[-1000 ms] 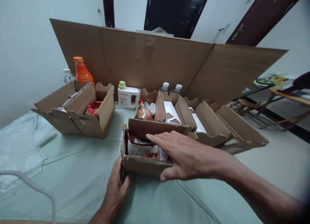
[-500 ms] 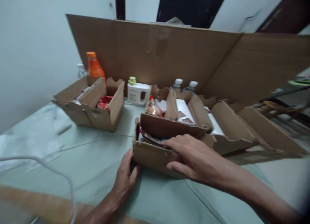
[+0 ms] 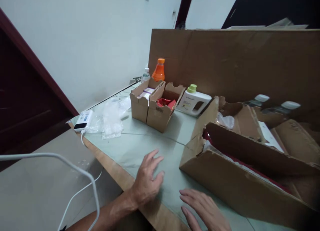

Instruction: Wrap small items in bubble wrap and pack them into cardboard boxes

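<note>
Head view: from here the left hand [image 3: 148, 178] is over the worktop [image 3: 152, 142], fingers loosely spread; the right hand [image 3: 202, 207], fingers parted too, is near the long cardboard box [image 3: 230, 182] at near right. Farther off, two boxes [image 3: 155, 118] stand beside a white jug [image 3: 185, 104].

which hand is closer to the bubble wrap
Left. The left hand is to the right of the bubble wrap and nearer the camera; the right hand is farther right and closer still to the camera, beside the front box.
</note>
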`<state>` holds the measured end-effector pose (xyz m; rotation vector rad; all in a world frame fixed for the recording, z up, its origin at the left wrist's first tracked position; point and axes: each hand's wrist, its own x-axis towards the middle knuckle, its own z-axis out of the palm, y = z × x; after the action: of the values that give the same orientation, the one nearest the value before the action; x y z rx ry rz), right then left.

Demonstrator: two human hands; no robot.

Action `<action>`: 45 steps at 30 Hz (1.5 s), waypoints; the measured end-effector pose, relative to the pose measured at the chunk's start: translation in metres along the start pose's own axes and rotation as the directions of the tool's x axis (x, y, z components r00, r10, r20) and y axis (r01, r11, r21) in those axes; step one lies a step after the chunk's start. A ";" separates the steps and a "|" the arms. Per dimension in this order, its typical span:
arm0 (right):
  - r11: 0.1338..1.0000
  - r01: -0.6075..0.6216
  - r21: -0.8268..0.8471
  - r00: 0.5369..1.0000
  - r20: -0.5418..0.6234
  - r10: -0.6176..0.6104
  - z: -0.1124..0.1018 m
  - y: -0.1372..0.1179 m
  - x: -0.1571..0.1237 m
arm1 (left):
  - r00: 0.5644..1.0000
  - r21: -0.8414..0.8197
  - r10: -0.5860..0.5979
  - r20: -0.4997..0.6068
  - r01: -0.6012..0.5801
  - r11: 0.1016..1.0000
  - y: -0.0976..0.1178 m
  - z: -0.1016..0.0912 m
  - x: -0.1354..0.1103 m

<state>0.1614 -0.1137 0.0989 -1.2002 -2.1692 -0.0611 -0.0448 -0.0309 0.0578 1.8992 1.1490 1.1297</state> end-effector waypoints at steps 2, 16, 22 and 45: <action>0.997 -0.034 0.076 0.999 0.032 0.032 0.011 -0.006 0.025 | 0.993 0.069 -0.010 -0.115 0.018 0.997 -0.019 -0.030 -0.007; 0.989 0.122 0.079 0.892 0.429 -0.144 0.217 -0.043 0.266 | 0.920 0.106 0.042 -0.389 -0.001 0.994 -0.083 -0.075 -0.015; 0.996 -0.012 0.089 0.960 0.281 -0.014 0.233 -0.038 0.298 | 0.914 -0.005 -0.027 -0.404 0.027 1.000 -0.085 -0.072 -0.018; 0.964 -0.145 0.221 0.984 0.131 0.119 0.044 -0.097 -0.008 | 0.851 -0.751 -0.467 0.241 0.468 0.465 -0.031 -0.052 0.028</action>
<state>0.0670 -0.1610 0.0843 -1.2352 -2.1195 0.3168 -0.0959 0.0119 0.0633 0.7968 0.8494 1.0482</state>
